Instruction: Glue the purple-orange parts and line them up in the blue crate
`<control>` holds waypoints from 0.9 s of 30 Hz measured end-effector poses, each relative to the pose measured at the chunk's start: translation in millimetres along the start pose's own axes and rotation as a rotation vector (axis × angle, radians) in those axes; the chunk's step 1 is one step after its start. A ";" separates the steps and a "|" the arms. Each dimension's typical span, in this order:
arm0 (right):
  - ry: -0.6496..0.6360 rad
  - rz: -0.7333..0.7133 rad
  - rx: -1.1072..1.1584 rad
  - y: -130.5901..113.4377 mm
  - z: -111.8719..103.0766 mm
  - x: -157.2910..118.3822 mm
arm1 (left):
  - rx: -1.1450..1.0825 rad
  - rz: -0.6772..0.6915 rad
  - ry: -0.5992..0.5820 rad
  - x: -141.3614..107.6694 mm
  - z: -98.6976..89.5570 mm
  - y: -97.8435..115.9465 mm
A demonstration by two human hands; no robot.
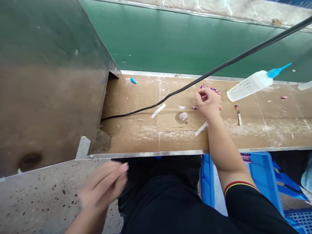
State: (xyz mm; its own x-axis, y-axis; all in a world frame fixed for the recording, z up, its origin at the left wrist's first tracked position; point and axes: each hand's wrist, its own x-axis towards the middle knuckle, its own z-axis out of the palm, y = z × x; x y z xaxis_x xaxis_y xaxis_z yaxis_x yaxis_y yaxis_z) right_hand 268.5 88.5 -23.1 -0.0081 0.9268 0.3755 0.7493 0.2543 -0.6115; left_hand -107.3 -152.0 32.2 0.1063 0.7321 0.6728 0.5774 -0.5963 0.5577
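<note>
My right hand [209, 101] reaches over a heap of small purple-and-orange pieces [214, 90] on the cardboard-covered bench. Its thumb and fingers are curled in a pinch at the heap, and whatever lies between the fingertips is hidden. My left hand [104, 183] hangs off the bench's front edge, beside my lap, somewhat blurred. Its fingers are pressed together, and I cannot make out anything between them. Left of my right hand, a small clear cup [183, 116] stands on a taped-down cardboard piece [168, 125] speckled with wet-looking spots.
A white squeeze bottle [251, 86] with a blue nozzle lies to the right. Near it is a small brush-like tool [239, 117]. A black cable [180, 91] crosses above the bench. A blue cap [133, 80] lies at back left. Blue crates [264, 175] stand below, right; a metal panel [53, 81] rises left.
</note>
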 end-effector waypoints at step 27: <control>-0.392 -0.553 -0.051 -51.8 -34.3 -38.6 | -0.984 -1.054 -0.141 98.6 164.8 -48.6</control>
State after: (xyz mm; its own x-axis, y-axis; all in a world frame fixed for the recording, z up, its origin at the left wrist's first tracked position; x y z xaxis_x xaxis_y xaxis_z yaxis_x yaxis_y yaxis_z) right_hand 252.8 30.1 18.0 -0.6310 0.6984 0.3376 0.5964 0.7151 -0.3647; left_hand 8.5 3.3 -8.6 0.1021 0.9564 -0.2735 -0.3377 0.2919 0.8949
